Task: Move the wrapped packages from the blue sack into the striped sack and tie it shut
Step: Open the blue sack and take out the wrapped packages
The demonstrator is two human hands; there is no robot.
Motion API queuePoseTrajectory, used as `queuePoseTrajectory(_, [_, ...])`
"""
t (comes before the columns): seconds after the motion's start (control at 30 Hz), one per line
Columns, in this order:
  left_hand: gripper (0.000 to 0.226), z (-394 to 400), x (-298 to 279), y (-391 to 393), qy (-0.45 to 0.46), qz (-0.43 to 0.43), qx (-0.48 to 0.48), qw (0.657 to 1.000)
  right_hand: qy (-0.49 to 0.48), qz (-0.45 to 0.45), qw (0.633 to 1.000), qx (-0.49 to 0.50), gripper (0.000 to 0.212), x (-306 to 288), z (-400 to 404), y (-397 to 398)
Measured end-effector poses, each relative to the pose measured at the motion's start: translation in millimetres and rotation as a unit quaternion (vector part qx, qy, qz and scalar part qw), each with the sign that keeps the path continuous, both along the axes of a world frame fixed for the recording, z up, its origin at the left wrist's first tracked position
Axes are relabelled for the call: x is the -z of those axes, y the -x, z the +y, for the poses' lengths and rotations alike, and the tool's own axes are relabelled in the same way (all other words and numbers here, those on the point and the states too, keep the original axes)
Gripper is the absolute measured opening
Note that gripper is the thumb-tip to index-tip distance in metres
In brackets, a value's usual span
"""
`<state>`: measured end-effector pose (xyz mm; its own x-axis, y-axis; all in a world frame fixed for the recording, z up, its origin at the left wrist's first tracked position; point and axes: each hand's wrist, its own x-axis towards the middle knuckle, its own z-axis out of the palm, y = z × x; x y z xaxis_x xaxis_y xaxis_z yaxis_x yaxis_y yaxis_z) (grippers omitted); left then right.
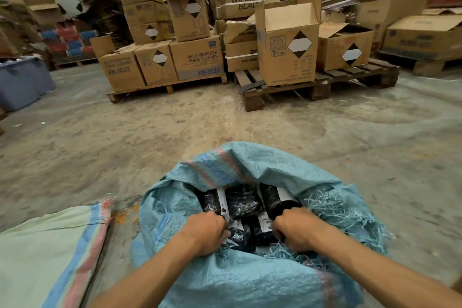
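Note:
A blue woven sack (pixel 250 280) stands open on the floor right in front of me, its frayed rim spread wide. Several black wrapped packages (pixel 241 201) with white labels lie inside it. My left hand (pixel 206 234) reaches into the mouth, fingers curled round a black package on the left side. My right hand (pixel 297 229) grips the near end of another black package (pixel 277 199) on the right side. A pale green sack with a blue and pink stripe (pixel 37 257) lies flat on the floor at the lower left, beside the blue sack.
Bare concrete floor (pixel 175 132) stretches ahead. Wooden pallets (pixel 322 82) stacked with cardboard boxes (pixel 287 52) line the back. A grey-blue bin (pixel 22 82) stands at the far left.

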<state>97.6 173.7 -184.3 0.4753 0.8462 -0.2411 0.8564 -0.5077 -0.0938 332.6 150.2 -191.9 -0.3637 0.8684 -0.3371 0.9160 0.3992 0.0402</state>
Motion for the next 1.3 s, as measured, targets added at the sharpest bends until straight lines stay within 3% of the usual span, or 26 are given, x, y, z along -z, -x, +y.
queuePoseTrajectory(0.07, [0.041,5,9,-4,0.077,-0.007,-0.034,0.996,0.036,-0.005,0.999,-0.009,0.033,-1,2,9])
queuePoseTrajectory(0.13, [0.049,4,17,-9,0.095,-0.003,-0.046,0.994,0.095,-0.006,0.995,-0.005,0.034,-5,7,14])
queuePoseTrajectory(0.2, [0.057,0,23,-13,0.095,-0.001,-0.051,0.994,0.095,-0.024,0.995,-0.025,0.027,-11,12,15])
queuePoseTrajectory(0.3, [0.067,-2,25,-14,0.100,-0.023,-0.050,0.993,-0.040,0.076,0.996,-0.008,0.015,-15,13,17])
queuePoseTrajectory(0.4, [0.077,-1,21,-16,0.113,-0.019,-0.053,0.992,-0.192,0.159,0.968,0.040,0.025,-9,14,15])
queuePoseTrajectory(0.5, [0.056,-3,21,-19,0.098,0.000,-0.050,0.994,-0.147,0.094,0.976,0.129,0.060,-4,20,8])
queuePoseTrajectory(0.57, [0.051,-5,20,-19,0.076,-0.032,-0.067,0.994,-0.110,0.084,0.972,0.192,0.074,-3,27,0])
queuePoseTrajectory(0.67, [0.042,-9,14,-16,0.044,-0.144,-0.093,0.984,-0.074,0.158,0.943,0.282,0.069,3,34,-9])
queuePoseTrajectory(0.77, [0.036,-19,3,-10,0.050,-0.266,-0.109,0.956,-0.084,0.198,0.923,0.319,0.049,2,29,-6])
queuePoseTrajectory(0.87, [0.033,-32,-14,-5,0.042,-0.373,-0.133,0.917,-0.080,0.258,0.898,0.348,0.055,-8,24,-2])
queuePoseTrajectory(0.93, [0.044,-41,-26,2,0.024,-0.419,-0.155,0.894,-0.071,0.320,0.879,0.347,0.056,-16,22,-2])
queuePoseTrajectory(1.03, [0.047,-54,-45,20,0.006,-0.447,-0.192,0.874,0.043,0.458,0.831,0.312,0.056,-33,6,-8])
queuePoseTrajectory(1.1, [0.045,-66,-58,33,0.034,-0.477,-0.217,0.851,0.087,0.472,0.841,0.249,0.057,-49,-15,-8])
queuePoseTrajectory(1.2, [0.032,-83,-69,47,0.077,-0.500,-0.253,0.825,0.064,0.453,0.865,0.206,0.057,-62,-36,-5])
queuePoseTrajectory(1.3, [0.025,-101,-76,58,0.123,-0.527,-0.297,0.787,0.039,0.479,0.851,0.214,0.047,-79,-53,1])
